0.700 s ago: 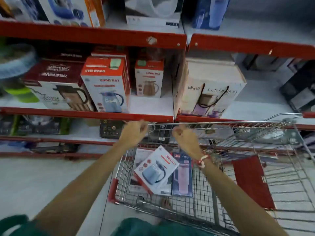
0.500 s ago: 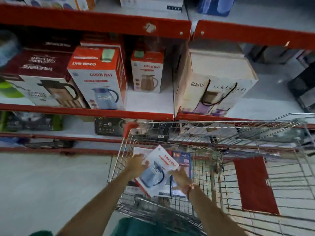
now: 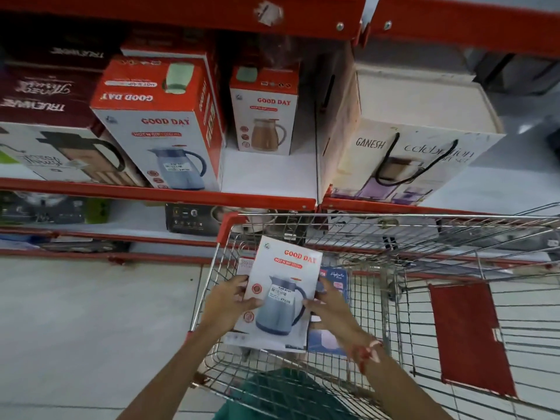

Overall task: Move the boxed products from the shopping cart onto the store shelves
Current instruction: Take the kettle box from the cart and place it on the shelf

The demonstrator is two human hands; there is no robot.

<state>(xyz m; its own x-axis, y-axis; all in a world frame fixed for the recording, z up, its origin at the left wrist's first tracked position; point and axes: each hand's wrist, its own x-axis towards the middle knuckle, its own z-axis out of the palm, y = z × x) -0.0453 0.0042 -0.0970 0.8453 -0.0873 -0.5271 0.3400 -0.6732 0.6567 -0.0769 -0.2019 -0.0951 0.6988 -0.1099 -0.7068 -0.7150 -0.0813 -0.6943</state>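
Note:
A white and red Good Day jug box [image 3: 283,286] with a blue jug printed on it is held inside the wire shopping cart [image 3: 378,218]. My left hand [image 3: 228,300] grips its left edge and my right hand [image 3: 328,304] grips its right edge. Under and beside it lie a blue box [image 3: 336,278] and a white box [image 3: 245,266], mostly hidden. On the red-edged shelf [image 3: 266,177] above stand two matching Good Day boxes, a large one [image 3: 163,122] and a small one [image 3: 263,112], with bare shelf between and in front of them.
A maroon and white Treo box [image 3: 48,122] stands at the shelf's left, a Ganesh gift box [image 3: 403,131] at its right. A lower shelf holds dark boxes [image 3: 191,218]. The cart's red child-seat flap [image 3: 468,338] hangs at right. Grey floor [image 3: 91,328] lies left of the cart.
Both hands left the cart's front rim, reached down into the cart and took hold of the Good Day box, which now stands more upright. The view has moved closer to the shelf.

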